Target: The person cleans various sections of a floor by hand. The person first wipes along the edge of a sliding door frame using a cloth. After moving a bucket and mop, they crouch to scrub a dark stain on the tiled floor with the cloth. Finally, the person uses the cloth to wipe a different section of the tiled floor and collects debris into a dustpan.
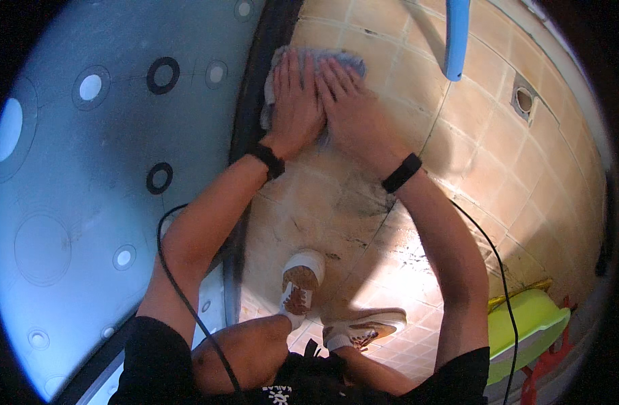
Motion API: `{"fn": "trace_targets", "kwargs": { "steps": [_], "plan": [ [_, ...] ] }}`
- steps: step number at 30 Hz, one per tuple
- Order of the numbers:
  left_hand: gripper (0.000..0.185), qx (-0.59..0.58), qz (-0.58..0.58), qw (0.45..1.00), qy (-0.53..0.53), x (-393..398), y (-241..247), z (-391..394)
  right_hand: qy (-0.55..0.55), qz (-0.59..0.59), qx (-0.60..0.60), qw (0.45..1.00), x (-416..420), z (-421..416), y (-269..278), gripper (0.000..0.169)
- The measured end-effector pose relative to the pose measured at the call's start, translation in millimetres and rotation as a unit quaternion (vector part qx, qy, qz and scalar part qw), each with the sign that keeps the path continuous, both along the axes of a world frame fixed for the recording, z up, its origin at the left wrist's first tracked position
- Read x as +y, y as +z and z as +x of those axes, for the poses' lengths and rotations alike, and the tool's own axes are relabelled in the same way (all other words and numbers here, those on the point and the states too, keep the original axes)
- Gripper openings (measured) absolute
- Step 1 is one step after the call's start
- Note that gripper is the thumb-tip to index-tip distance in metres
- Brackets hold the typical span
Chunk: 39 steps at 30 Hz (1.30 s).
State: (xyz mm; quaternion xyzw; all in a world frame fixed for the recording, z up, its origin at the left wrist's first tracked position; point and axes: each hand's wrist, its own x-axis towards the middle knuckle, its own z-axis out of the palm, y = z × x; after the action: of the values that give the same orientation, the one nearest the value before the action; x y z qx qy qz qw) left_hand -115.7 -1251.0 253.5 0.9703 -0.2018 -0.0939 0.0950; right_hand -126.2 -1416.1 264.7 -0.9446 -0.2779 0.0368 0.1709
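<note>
My left hand [295, 104] lies flat on a greyish folded cloth [271, 83], its fingers stretched forward. Beside it, my right hand [347, 104] presses on the same cloth, fingers straight and slightly spread. The two hands touch along their inner edges, and both palms are hidden. Under the cloth is the beige tiled floor [415, 76]. The cloth's left side is close to a dark strip [248, 81] along the foot of a blue-lit panel [117, 131] printed with circles and rings. Neither hand curls around anything.
A light-blue bar or handle [457, 40] hangs in from the top. A drain opening [524, 98] sits in the tiles at the right. Dark smears [375, 190] mark the floor below my hands. At lower right are a yellow-green plastic container [522, 329] and a red plastic item [542, 362].
</note>
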Motion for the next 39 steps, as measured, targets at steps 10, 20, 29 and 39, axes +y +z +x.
{"fn": "trace_targets", "kwargs": {
  "steps": [10, 20, 29, 39],
  "plan": [
    [0.052, -0.189, -0.069, 0.979, -0.025, -38.4, -41.4, 123.3, -0.050, 0.045, -0.182, 0.981, -26.3, 108.0, -27.1, 0.050],
    [0.060, 0.061, 0.026, 0.998, 0.004, 2.5, 13.9, -92.2, -0.004, -0.011, 0.076, 0.997, 13.8, -101.9, 4.7, 0.052],
    [0.067, 0.078, 0.029, 0.994, -0.065, 12.5, 13.5, -119.9, -0.030, -0.031, 0.105, 0.994, 12.9, -135.6, 38.3, 0.056],
    [0.064, -0.052, 0.003, 0.997, -0.060, -22.0, -35.5, 58.3, -0.117, 0.009, -0.056, 0.992, -6.1, 33.2, -29.5, 0.053]
  ]
}}
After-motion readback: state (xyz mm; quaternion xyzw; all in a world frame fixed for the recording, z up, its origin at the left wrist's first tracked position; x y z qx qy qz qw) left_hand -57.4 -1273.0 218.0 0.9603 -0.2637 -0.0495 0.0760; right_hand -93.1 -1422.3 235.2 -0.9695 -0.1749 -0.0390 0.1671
